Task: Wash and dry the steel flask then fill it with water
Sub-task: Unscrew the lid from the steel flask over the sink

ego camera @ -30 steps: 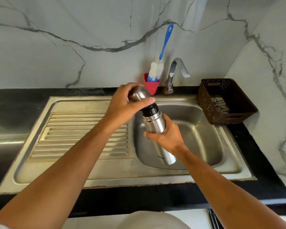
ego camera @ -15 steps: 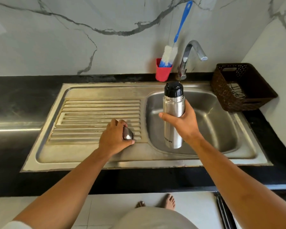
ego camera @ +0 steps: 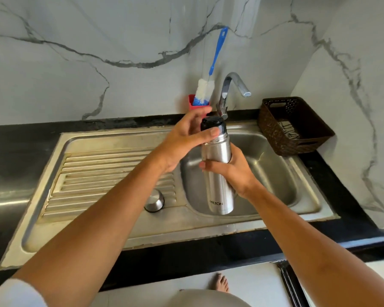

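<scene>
Two hands: both bare, both on one steel flask (ego camera: pixel 220 189) held in the air over the sink (ego camera: pixel 120 238).
Right hand (ego camera: pixel 233 171): fingers and thumb are curled round the middle of the flask body, holding it upright with a slight tilt.
Left hand (ego camera: pixel 186 138): it reaches in from the left. The thumb lies across the front of the black stopper (ego camera: pixel 212 124) at the flask's top and the fingers curve behind it, so the stopper is pinched between them.
Flask position: above the basin (ego camera: pixel 275 173), near its left wall. Brand lettering runs up the lower body.
Steel cap (ego camera: pixel 154 203): a domed cap sits mouth down at the front right corner of the drainboard (ego camera: pixel 98 173), just beside the basin.
Bottle brush (ego camera: pixel 205 89): white bristles and a long blue handle. It stands in a red holder (ego camera: pixel 191 101) at the counter's back edge, just left of the tap.
Tap (ego camera: pixel 230 85): chrome, behind the basin, spout turned to the right.
Basket (ego camera: pixel 275 134): dark brown and perforated, on the counter's right end beside the sink, with a striped cloth (ego camera: pixel 288 127) inside.
Counter (ego camera: pixel 20 140): black, surrounding the steel sink, with white veined wall behind and to the right.
Floor: a bare foot (ego camera: pixel 219 282) shows below the counter's front edge.
</scene>
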